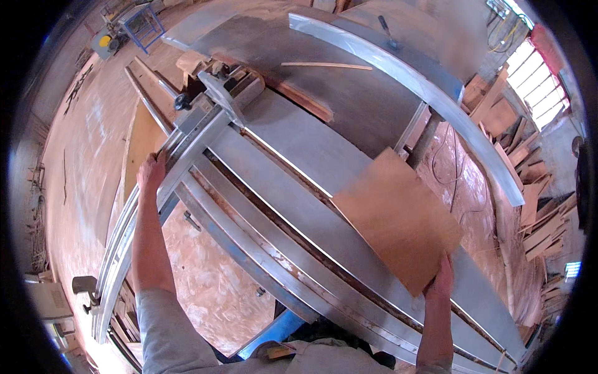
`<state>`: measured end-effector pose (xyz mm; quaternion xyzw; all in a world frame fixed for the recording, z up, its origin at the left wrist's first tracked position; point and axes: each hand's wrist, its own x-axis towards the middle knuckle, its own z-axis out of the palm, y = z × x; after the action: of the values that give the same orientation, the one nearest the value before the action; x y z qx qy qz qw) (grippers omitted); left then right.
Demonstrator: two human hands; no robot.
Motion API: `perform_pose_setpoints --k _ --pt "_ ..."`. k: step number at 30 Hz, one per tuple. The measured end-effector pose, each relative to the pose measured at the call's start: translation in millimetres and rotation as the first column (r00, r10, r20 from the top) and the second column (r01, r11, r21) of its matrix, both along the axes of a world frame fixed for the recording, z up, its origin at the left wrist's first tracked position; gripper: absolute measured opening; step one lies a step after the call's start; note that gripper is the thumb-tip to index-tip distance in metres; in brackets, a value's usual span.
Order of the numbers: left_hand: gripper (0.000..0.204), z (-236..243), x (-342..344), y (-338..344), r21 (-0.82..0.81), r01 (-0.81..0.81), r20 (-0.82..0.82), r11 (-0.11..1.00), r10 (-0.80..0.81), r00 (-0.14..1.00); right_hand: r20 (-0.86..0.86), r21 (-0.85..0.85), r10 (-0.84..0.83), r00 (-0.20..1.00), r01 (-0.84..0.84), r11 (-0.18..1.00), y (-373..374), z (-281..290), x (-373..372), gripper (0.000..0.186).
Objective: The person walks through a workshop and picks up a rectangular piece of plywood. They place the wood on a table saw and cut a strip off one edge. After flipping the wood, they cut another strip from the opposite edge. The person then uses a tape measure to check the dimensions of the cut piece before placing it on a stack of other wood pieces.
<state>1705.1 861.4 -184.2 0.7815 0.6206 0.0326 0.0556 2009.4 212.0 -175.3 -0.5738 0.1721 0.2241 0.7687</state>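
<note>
My left hand (151,172) is closed over the aluminium fence rail (180,149) of a sliding table saw, near the rail's far end. At the lower right, my right hand (441,278) grips the near corner of a brown wooden board (398,218). Slightly smeared by motion, the board is over the grey metal saw table (293,156); whether it rests flat or is lifted I cannot tell. The fingers under the board are hidden. Beyond the left hand, a metal clamp block with a black knob (182,101) sits at the rail's end.
A long curved-looking metal rip fence (411,78) crosses the far right side. One thin wooden strip (327,65) lies on the dark table section. Wood offcuts (529,181) are piled along the right wall. Sawdust covers the floor (212,280). Near the far left stands a blue metal frame (142,28).
</note>
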Motion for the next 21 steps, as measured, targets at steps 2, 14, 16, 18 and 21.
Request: perform_pose_setpoints --k 2,14,16,18,21 --pt "0.06 3.1 1.7 -3.8 0.018 -0.009 -0.02 1.0 0.009 1.0 -0.028 -0.002 -0.016 0.999 0.016 1.0 27.8 8.5 6.5 0.043" --pt "0.056 -11.5 13.6 -8.7 0.149 -0.048 -0.117 0.988 0.066 0.991 0.058 0.272 0.21 0.976 -0.218 0.937 248.5 -42.6 52.2 0.033" --pt "0.055 -13.9 9.2 -4.7 0.157 -0.052 -0.129 0.986 0.072 0.989 0.042 0.303 0.257 0.965 -0.258 0.918 269.2 -53.8 53.9 0.034" --pt "0.054 -15.3 10.6 -5.7 0.175 -0.041 -0.127 0.984 0.064 0.99 0.037 0.287 0.305 0.952 -0.302 0.909 283.3 -57.6 57.1 0.034" --pt "0.054 -13.4 14.0 -8.9 0.17 -0.043 -0.129 0.984 0.066 0.989 -0.007 0.239 0.311 0.95 -0.301 0.923 298.9 -55.4 57.9 0.034"
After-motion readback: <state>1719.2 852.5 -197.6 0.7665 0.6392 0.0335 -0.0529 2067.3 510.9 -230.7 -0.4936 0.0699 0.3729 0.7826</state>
